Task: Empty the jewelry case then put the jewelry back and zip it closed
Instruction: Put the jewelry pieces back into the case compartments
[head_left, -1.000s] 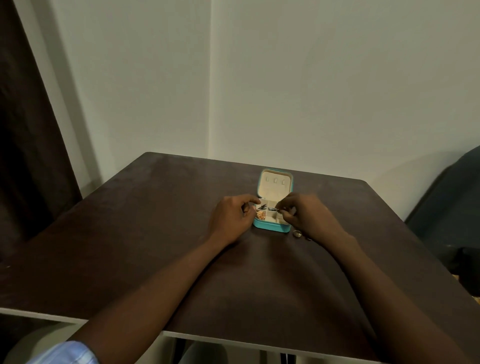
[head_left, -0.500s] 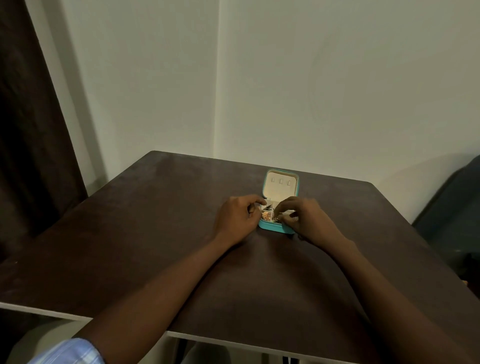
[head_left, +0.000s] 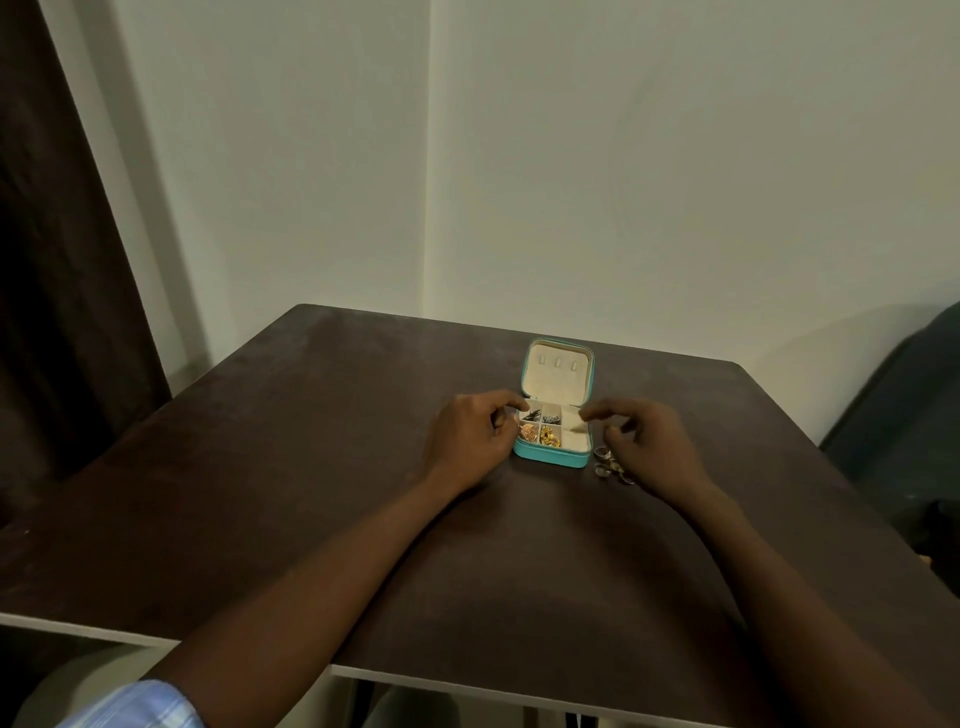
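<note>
A small teal jewelry case (head_left: 550, 459) lies open on the dark table (head_left: 311, 467), its cream lid (head_left: 556, 379) tipped back. Its left and middle compartments hold small dark, copper and gold jewelry pieces (head_left: 543, 427); the right-hand section looks empty. My left hand (head_left: 470, 441) rests against the case's left side, fingers curled at its edge. My right hand (head_left: 647, 441) hovers just right of the case, fingers loosely apart, nothing visible in them. Several silver rings (head_left: 609, 463) sit on the table under that hand, beside the case.
The table stands in a room corner with pale walls (head_left: 623, 182) behind it. A dark curtain (head_left: 57, 260) hangs at the left and a dark upholstered seat (head_left: 904, 426) stands off the table's right edge.
My right hand has drawn back out of the case to its right side and its fingers have spread. The rings beside the case are uncovered. My left hand stayed at the case.
</note>
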